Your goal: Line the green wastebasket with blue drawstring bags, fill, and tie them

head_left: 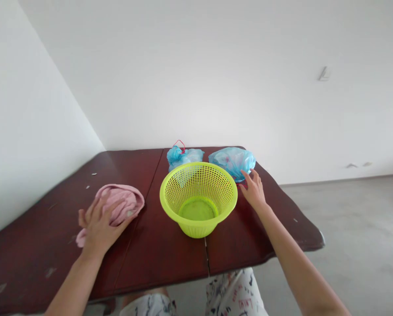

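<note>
- White walls [170, 74] meet at a corner on the left, and a bare grey concrete floor [348, 228] spreads out to the right.
- A dark reddish-brown wooden table [163, 250] with scuffed, chipped patches has a seam running across its top; the person's patterned trousers [232, 294] show just past its near edge.
- Left hand [99, 224]: open, palm down, with spread fingers resting on a crumpled pink cloth [119, 202], not visibly gripping it. The cloth lies on the left part of the table, with one corner poking out below the hand.
- Right hand [254, 191]: open, with its fingertips [249, 174] at the lower edge of a bulging light-blue plastic bag [232, 161], apparently touching it and not closed around it.
- That bag sits near the far table edge. A second, more crumpled blue plastic bag [183, 157], with a thin red loop [179, 145] on top, lies just beside it to the left.
- A lime-green perforated plastic basket [191, 229] stands upright mid-table, between the hands, its rim overlapping the view of the crumpled bag behind it.
</note>
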`<state>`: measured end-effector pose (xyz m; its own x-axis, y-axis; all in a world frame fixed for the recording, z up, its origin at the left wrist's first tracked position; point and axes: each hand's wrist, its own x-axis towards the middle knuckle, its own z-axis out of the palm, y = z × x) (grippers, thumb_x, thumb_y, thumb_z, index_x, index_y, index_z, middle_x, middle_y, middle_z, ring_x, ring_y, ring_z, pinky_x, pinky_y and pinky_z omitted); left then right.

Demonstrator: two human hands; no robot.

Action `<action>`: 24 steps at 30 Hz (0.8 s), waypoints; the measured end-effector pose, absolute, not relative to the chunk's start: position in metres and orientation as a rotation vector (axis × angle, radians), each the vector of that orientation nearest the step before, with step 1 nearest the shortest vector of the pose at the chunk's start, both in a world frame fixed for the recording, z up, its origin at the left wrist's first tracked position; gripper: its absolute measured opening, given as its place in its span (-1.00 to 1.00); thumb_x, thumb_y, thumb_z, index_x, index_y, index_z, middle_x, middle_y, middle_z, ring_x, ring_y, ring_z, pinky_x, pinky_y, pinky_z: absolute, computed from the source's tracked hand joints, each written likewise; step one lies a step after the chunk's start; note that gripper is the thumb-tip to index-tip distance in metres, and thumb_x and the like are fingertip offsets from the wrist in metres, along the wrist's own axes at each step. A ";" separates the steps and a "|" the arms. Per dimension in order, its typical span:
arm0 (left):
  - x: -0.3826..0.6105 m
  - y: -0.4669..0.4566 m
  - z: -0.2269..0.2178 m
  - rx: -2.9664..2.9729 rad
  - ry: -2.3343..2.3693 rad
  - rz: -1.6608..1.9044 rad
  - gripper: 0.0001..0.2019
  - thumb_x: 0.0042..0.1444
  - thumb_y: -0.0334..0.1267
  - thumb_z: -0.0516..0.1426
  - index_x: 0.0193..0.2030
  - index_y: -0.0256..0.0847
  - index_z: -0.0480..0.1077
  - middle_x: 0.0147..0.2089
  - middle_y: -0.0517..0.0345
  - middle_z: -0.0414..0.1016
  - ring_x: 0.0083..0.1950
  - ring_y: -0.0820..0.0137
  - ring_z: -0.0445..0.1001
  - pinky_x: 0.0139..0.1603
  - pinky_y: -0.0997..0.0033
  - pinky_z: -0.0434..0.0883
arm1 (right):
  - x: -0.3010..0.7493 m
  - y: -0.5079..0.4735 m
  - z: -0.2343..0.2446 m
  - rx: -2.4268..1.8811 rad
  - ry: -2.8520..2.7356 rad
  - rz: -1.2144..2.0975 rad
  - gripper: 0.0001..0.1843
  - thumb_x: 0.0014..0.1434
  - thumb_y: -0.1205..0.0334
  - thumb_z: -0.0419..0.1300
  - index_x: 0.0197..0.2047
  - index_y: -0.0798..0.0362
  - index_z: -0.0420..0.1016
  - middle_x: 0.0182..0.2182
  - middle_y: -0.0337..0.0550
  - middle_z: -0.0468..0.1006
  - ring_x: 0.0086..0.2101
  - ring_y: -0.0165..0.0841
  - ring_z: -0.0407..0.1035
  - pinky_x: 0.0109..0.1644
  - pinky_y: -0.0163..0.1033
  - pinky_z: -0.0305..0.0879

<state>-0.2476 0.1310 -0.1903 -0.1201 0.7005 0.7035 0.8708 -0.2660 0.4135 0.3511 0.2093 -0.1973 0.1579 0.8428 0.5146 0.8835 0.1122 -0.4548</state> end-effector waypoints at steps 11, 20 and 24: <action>-0.193 0.201 -0.133 -2.056 -1.628 -2.089 -0.38 0.49 0.46 0.17 -0.13 -0.12 0.59 0.03 -0.12 0.76 0.04 0.03 0.68 0.27 -0.04 0.62 | 0.319 0.308 -0.076 -1.310 -1.432 0.104 -0.62 0.61 -0.10 -0.02 -0.25 -0.13 0.25 -0.26 -0.12 0.45 -0.14 -0.13 0.36 0.05 -0.05 0.34; -0.072 0.287 -0.095 -3.268 -1.514 -2.831 -0.01 0.26 0.79 0.15 0.09 -0.21 0.75 0.22 -0.30 0.81 0.25 -0.19 0.74 0.31 -0.18 0.59 | 0.231 0.331 -0.036 -0.926 -1.288 0.568 -0.27 0.37 -0.65 0.18 -0.31 -0.12 0.28 -0.42 -0.31 0.30 -0.36 -0.30 0.20 -0.25 -0.20 0.27; -0.073 0.279 -0.098 -3.106 -1.365 -2.913 -0.08 0.35 0.73 0.14 0.04 -0.19 0.77 0.15 -0.22 0.80 0.11 -0.04 0.73 0.21 -0.04 0.59 | 0.214 0.330 -0.041 -0.876 -1.314 0.769 -0.28 0.28 -0.61 0.35 -0.33 -0.09 0.42 -0.45 -0.29 0.41 -0.37 -0.30 0.26 -0.28 -0.22 0.30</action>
